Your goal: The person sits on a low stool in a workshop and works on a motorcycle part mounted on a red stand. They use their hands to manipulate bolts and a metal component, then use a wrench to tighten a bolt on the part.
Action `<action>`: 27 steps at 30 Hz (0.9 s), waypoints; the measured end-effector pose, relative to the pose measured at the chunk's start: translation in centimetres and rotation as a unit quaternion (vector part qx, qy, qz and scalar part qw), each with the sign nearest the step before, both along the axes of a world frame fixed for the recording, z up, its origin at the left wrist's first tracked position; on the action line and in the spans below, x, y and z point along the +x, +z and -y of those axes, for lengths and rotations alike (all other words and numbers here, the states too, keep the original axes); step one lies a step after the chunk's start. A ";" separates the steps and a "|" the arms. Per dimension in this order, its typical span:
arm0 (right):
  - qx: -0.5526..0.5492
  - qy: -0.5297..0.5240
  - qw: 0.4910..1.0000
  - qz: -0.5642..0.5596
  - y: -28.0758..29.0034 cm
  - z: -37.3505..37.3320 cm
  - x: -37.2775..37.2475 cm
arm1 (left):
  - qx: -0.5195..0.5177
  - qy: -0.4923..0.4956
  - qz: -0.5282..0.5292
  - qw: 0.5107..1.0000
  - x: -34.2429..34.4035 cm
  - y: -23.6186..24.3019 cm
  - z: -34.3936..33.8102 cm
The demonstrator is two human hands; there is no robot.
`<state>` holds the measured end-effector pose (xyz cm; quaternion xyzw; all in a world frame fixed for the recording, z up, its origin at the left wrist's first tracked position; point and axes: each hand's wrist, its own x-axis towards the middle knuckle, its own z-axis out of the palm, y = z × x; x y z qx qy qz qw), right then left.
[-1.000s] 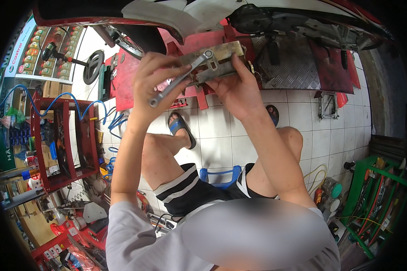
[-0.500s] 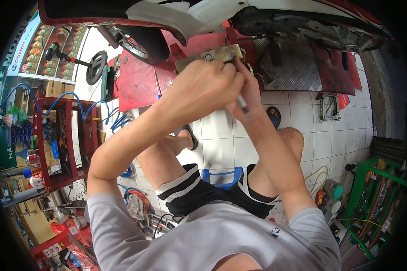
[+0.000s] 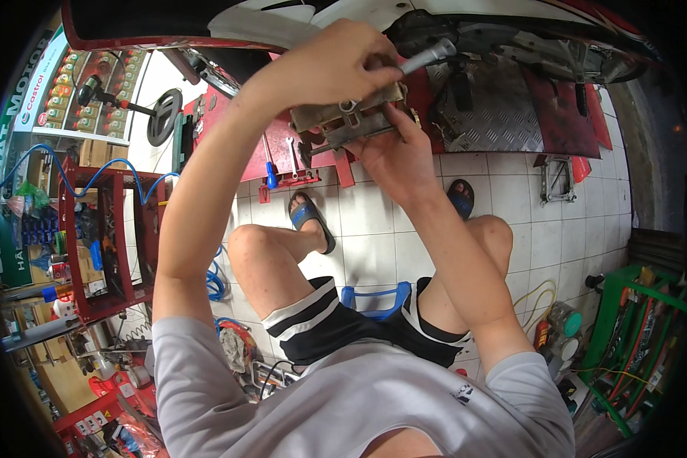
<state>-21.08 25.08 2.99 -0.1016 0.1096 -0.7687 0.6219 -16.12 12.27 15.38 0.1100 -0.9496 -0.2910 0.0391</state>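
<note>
My left hand (image 3: 332, 65) is raised over the red bench, closed around a silver wrench (image 3: 430, 58). The wrench's shaft slants up to the right from my fingers and ends in a rounded head. Below it, my right hand (image 3: 399, 162) grips a boxy, tan-grey metal part (image 3: 353, 124) from underneath, thumb along its right side. A round hole or bolt head shows near the part's upper middle. Part of its top edge is hidden by my left hand.
A blue-handled screwdriver (image 3: 271, 174) and an open-ended spanner (image 3: 292, 156) lie on the red bench (image 3: 233, 126). A motorbike (image 3: 504, 46) stands overhead. A red tool rack (image 3: 114, 229) is at left, a green rack (image 3: 626, 343) at right. A blue stool (image 3: 374, 300) is between my legs.
My left hand has moved up and away from the metal part, and the wrench has swung from pointing toward me to pointing up right. My right hand has tilted the part, showing its underside.
</note>
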 end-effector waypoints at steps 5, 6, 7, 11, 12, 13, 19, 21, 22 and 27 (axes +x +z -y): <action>0.015 -0.010 0.999 0.036 0.2 0.0 0.0 | 0.259 0.088 -0.001 0.962 1.2 -1.0 2.5; 0.009 -0.008 0.999 0.039 0.3 0.0 -0.1 | 0.231 0.097 -0.009 0.968 1.7 -1.3 3.1; 0.004 -0.009 0.999 0.038 0.5 0.0 -0.1 | 0.251 0.112 -0.034 0.961 2.2 -1.3 3.2; -0.024 -0.004 0.999 0.036 0.9 -0.1 -0.1 | 0.302 0.129 -0.093 0.940 4.0 -1.8 3.6; -0.033 0.000 0.999 0.037 0.9 -0.1 0.0 | 0.308 0.122 -0.098 0.938 4.3 -2.0 3.8; -0.026 -0.002 0.999 0.039 0.8 0.0 0.0 | 0.302 0.119 -0.109 0.940 4.4 -2.1 3.7; -0.040 0.005 0.999 0.024 0.4 0.1 -0.1 | 0.232 0.057 -0.127 0.963 2.7 -2.1 2.8; -0.036 0.007 0.999 0.033 0.2 0.1 -0.2 | 0.188 0.044 -0.097 0.976 2.1 -1.6 2.6; -0.035 0.007 0.999 0.031 0.2 0.1 -0.1 | 0.186 0.043 -0.105 0.976 2.0 -2.0 2.8; 0.001 -0.006 0.999 0.047 -0.7 0.2 -0.4 | 0.240 0.120 -0.120 0.956 2.0 -3.5 3.4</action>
